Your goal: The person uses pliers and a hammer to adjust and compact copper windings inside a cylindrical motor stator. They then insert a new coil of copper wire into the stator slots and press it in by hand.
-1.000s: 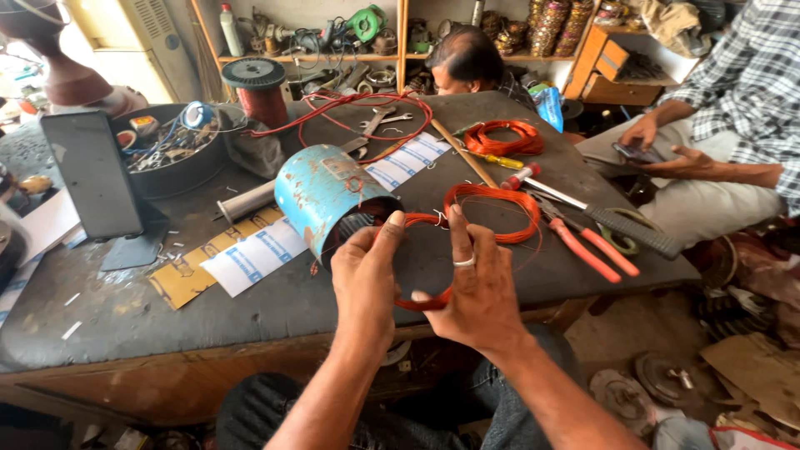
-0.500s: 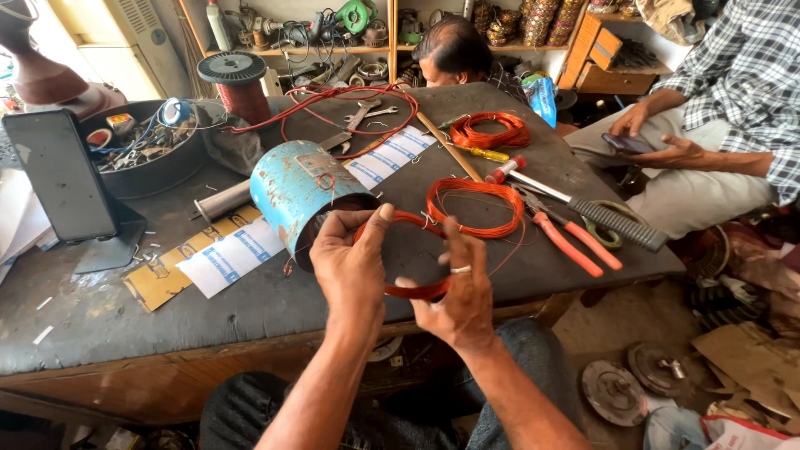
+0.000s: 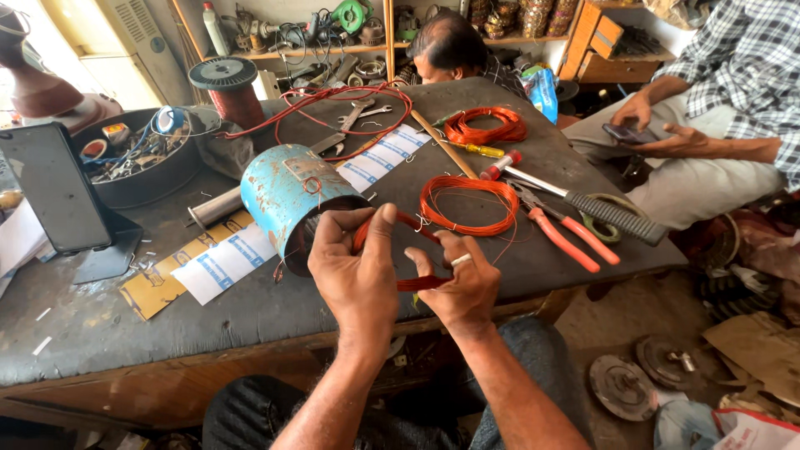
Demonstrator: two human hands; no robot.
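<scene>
A dark, worn tabletop (image 3: 100, 333) with a wooden front edge fills the middle of the view. Behind it, a wooden shelf (image 3: 333, 50) crammed with tools and parts is set against a pale wall (image 3: 275, 10). An orange wooden cabinet (image 3: 596, 37) is seen at the upper right. The dusty floor (image 3: 650, 325) at lower right is strewn with metal discs and cardboard. Bright daylight is admitted from the upper left.

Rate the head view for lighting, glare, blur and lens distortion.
Head view: bright daylight blows out the top-left corner; the left hand, right hand and red wire coil they hold are sharp and evenly lit. Wide-angle lens bows the workbench edge. Soft shadows only, no motion blur.
</scene>
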